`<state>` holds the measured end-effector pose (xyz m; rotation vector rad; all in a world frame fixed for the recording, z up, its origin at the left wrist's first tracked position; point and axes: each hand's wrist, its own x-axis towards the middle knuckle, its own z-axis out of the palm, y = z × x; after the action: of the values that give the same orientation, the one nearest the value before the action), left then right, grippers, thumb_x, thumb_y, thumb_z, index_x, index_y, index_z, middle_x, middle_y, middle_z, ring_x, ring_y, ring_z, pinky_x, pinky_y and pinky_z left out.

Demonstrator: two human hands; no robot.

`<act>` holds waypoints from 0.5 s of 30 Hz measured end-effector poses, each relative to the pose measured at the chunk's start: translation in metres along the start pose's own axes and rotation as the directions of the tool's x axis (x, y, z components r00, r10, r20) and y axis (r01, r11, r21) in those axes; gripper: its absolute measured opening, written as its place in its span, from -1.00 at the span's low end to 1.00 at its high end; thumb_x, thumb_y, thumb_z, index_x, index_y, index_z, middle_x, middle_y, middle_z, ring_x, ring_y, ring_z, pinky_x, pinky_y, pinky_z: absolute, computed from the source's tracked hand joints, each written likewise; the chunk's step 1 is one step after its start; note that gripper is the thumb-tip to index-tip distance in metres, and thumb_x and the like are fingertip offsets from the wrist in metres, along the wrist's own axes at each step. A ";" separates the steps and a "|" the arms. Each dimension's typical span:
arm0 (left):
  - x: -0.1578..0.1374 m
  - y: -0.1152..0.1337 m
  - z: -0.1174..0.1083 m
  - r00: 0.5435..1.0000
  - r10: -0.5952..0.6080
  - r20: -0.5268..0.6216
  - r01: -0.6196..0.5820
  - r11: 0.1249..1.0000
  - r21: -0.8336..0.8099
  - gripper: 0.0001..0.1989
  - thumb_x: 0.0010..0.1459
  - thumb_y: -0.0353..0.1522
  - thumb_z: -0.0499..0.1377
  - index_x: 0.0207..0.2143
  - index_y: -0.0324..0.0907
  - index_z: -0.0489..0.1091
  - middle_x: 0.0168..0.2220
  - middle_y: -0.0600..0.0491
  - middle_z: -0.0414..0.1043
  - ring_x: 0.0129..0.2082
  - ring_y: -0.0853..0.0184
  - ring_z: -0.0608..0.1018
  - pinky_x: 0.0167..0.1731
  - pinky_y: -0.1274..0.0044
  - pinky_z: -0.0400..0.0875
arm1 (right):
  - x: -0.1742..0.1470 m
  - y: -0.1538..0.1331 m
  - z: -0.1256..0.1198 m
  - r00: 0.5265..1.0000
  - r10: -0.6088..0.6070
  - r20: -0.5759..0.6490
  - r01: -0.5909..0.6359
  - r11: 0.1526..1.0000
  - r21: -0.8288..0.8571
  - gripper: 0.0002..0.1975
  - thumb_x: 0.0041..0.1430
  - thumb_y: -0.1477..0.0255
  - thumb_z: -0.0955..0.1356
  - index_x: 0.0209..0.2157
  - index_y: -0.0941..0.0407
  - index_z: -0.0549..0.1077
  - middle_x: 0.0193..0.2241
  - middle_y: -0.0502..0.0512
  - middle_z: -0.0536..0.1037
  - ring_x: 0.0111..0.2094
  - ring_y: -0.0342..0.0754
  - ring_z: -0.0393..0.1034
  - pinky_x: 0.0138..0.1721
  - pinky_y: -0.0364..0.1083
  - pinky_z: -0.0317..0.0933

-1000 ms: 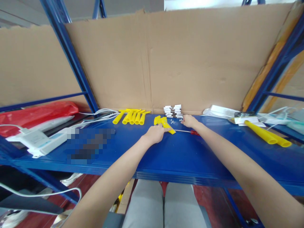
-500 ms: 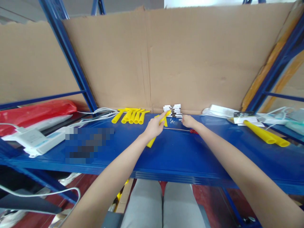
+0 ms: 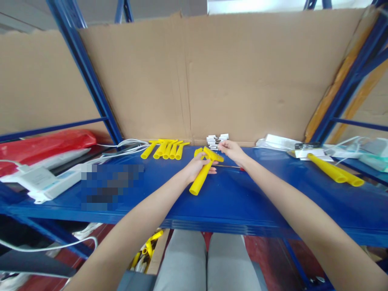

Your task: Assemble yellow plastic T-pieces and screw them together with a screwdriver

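My left hand (image 3: 195,166) is wrapped round a yellow T-shaped plastic handle (image 3: 200,180), its hollow tube end pointing toward me and its crossbar facing away. Just beyond the crossbar, my right hand (image 3: 230,149) is pinched closed; whatever sits between its fingertips is too small to name. A second yellow piece (image 3: 198,152) lies behind my left hand, partly hidden. White slotted pieces (image 3: 216,140) are stacked against the cardboard behind my hands. A screwdriver (image 3: 228,166) lies on the blue shelf under my right wrist, its red grip mostly covered.
Several yellow T-shaped handles (image 3: 166,149) lie in a row at the back left. White cables and a power strip (image 3: 59,184) are on the left. Two yellow tubes (image 3: 330,169) rest at right. A cardboard panel (image 3: 242,76) closes the back; below stands a box of yellow parts (image 3: 157,252).
My left hand has turned the yellow handle and lifted it, bringing its crossbar into view. My right hand has risen from the shelf and moved left to the crossbar.
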<state>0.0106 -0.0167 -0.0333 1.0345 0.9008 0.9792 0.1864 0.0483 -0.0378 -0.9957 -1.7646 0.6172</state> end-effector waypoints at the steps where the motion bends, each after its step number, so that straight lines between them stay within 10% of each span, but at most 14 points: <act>1: -0.001 0.000 0.001 1.000 -0.014 0.025 0.015 1.000 -0.015 -0.60 0.27 -0.61 -0.04 0.11 -0.17 0.08 -0.36 -0.03 0.54 -0.61 0.41 0.54 -0.47 0.50 0.55 | 0.000 -0.002 0.005 1.000 -0.015 -0.008 0.015 1.000 0.007 -0.87 0.06 0.34 0.32 -0.46 0.10 0.36 -0.45 0.02 0.48 -0.38 -0.11 0.34 -0.22 -0.09 0.28; 15: 0.010 -0.010 -0.004 0.997 -0.006 0.080 0.009 0.999 -0.041 -0.72 0.30 -0.46 0.07 0.03 -0.15 0.16 -0.39 0.01 0.48 -0.69 0.47 0.43 -0.68 0.65 0.31 | -0.016 -0.001 0.032 1.000 0.003 0.018 -0.004 0.999 0.049 -0.89 0.07 0.34 0.31 -0.44 0.09 0.36 -0.37 0.04 0.47 -0.26 -0.06 0.35 -0.12 0.00 0.30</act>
<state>0.0119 -0.0079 -0.0452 1.0281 0.8150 0.9401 0.1592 0.0354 -0.0571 -0.9623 -1.7552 0.6701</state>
